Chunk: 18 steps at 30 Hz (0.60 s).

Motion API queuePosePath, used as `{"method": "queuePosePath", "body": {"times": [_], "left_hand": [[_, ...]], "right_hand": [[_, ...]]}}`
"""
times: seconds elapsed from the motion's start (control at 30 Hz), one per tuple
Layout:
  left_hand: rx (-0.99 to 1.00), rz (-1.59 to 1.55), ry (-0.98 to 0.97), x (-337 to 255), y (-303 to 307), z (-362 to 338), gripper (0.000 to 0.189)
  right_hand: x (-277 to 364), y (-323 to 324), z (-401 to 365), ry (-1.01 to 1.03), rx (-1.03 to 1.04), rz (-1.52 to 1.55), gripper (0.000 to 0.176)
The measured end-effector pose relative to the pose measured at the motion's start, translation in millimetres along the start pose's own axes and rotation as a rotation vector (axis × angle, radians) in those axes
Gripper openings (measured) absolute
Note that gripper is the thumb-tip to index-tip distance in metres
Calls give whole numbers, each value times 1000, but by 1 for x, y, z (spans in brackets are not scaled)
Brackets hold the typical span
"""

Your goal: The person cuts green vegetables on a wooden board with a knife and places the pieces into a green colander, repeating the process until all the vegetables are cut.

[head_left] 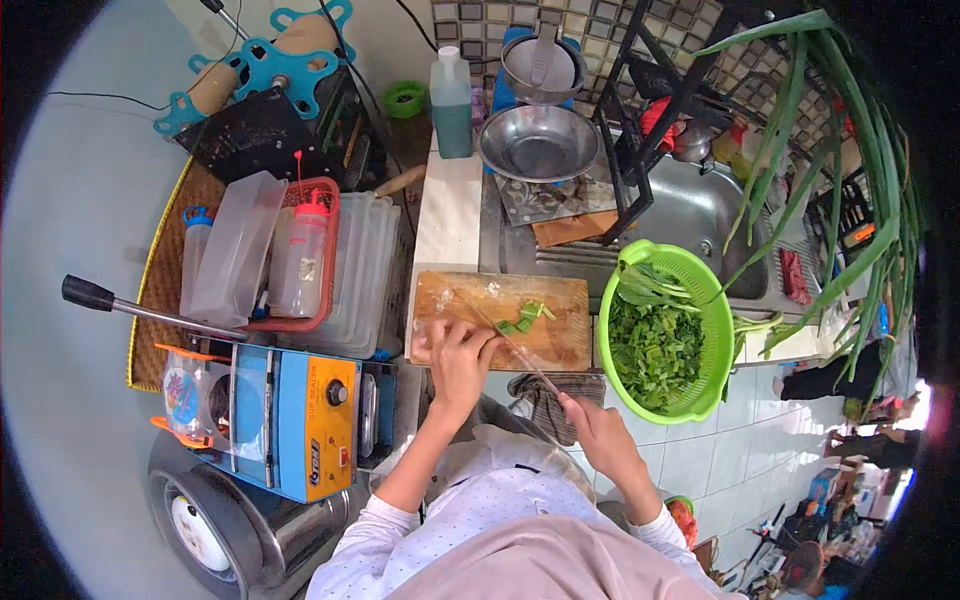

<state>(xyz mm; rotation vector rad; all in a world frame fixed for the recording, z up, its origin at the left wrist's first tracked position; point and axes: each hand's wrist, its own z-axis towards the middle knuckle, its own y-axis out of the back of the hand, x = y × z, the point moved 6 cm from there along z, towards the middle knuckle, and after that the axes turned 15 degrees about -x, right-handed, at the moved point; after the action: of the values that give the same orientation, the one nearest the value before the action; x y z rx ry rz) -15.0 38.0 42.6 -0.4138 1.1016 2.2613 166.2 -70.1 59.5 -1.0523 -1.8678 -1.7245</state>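
Note:
A wooden cutting board (555,300) lies on the counter in front of me. My right hand (605,438) grips a knife (530,362), its thin blade slanting up and left across the board. At the board's front left, my left hand (458,365) rests with bent fingers beside the blade. What lies under those fingers, if anything, is hidden. A few cut green leaf and stem pieces (525,317) sit on the board to the right of the blade. Right of the board stands a lime-green basket (610,290) full of chopped leafy greens (655,345).
A blue and orange cup sealer (325,420) and stacked plastic boxes (365,260) stand at left. Behind the board are a metal bowl (540,145) and a green liquid bottle (452,110). A sink (715,215) lies at right, with long green leaves (880,180) overhanging it.

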Motion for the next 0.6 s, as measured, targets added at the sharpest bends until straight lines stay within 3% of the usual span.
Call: {"method": "queuePosePath", "body": {"times": [0.23, 0.37, 0.43, 0.6], "left_hand": [[50, -100, 8, -2, -2, 1, 10], [63, -73, -39, -4, 0, -1, 11], [44, -33, -30, -3, 1, -5, 11], [32, 66, -55, 2, 6, -12, 12]], "right_hand": [[-3, -15, 7, -12, 16, -242, 40], [2, -29, 22, 14, -7, -240, 37], [5, -31, 27, 160, -102, -119, 37], [2, -19, 25, 161, -77, -13, 39]]}}
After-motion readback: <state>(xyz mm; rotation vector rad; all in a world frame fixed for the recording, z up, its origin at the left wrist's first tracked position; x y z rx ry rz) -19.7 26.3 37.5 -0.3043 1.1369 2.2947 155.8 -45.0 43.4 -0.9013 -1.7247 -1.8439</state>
